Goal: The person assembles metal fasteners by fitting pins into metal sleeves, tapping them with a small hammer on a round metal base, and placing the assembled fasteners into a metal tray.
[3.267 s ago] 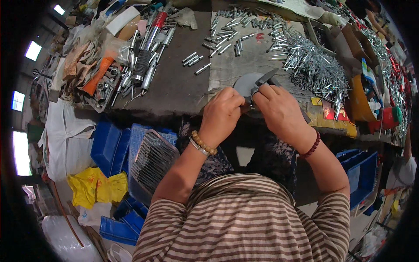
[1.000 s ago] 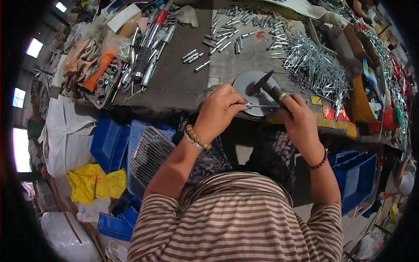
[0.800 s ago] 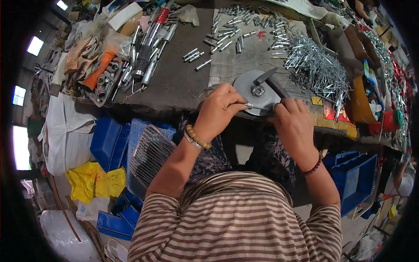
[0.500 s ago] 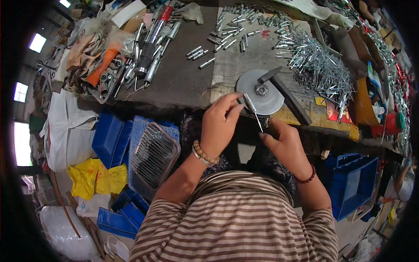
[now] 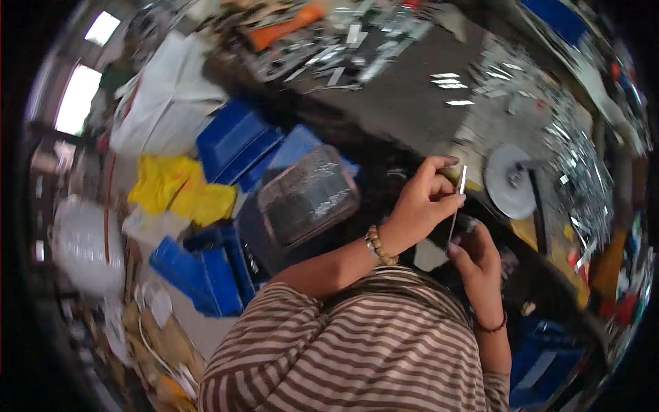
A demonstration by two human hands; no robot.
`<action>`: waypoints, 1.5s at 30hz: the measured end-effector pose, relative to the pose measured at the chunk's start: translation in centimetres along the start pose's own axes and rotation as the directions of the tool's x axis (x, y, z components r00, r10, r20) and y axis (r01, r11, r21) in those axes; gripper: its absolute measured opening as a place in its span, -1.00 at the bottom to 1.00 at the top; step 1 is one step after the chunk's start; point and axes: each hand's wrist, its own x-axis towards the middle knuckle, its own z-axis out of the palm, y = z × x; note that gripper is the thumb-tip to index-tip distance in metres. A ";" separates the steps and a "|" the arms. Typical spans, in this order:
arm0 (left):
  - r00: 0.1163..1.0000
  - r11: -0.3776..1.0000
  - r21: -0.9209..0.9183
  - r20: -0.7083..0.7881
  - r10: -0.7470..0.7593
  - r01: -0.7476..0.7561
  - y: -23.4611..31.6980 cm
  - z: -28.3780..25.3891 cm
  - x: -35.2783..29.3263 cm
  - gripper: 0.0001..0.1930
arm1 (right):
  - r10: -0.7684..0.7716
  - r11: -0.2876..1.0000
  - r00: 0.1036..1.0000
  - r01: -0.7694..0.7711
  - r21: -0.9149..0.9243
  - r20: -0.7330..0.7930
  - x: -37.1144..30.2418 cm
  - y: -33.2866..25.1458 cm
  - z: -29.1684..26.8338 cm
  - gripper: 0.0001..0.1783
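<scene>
My left hand (image 5: 422, 209), wearing a beaded bracelet, pinches a thin metal rod with a thicker silver sleeve (image 5: 463, 178) at its upper end. The slim part slants down to my right hand (image 5: 479, 268), whose thumb and fingers close around its lower tip. Both hands are in front of my body, just short of the bench edge. Beyond them on the bench (image 5: 405, 103) lies a round grey metal disc (image 5: 506, 192). A hammer (image 5: 539, 216) rests on the disc, its handle reaching past the rim. Motion blurs the view.
Silver rods lie in a heap (image 5: 583, 172) at the right of the bench; loose metal tools (image 5: 364, 44) crowd its far left. Left of me, a clear plastic tray (image 5: 309, 199) of thin metal pieces stands near blue bins (image 5: 237, 144) and a yellow bag (image 5: 178, 192). Another blue bin (image 5: 546, 371) is at lower right.
My view has turned left, so the bench now slants and has shifted to the right. Both hands still hold the rod, which stands more upright in view.
</scene>
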 end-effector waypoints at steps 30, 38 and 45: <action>0.841 0.695 0.600 -0.540 -0.015 0.398 -5.0 -24.1 -5.3 -0.51 | 0.157 0.987 0.970 -0.162 0.012 0.187 1.5 4.8 -1.0 -0.72; 0.808 0.655 0.702 -0.541 0.234 0.281 -0.4 -22.4 -1.2 -0.64 | 0.224 0.974 0.969 -0.227 0.016 0.106 1.1 4.9 -2.1 -0.79; 0.959 0.757 0.631 -0.073 0.274 -0.168 5.6 -9.1 8.6 -0.85 | 0.079 0.997 0.984 -0.075 -0.034 0.162 0.3 5.3 -1.4 -0.78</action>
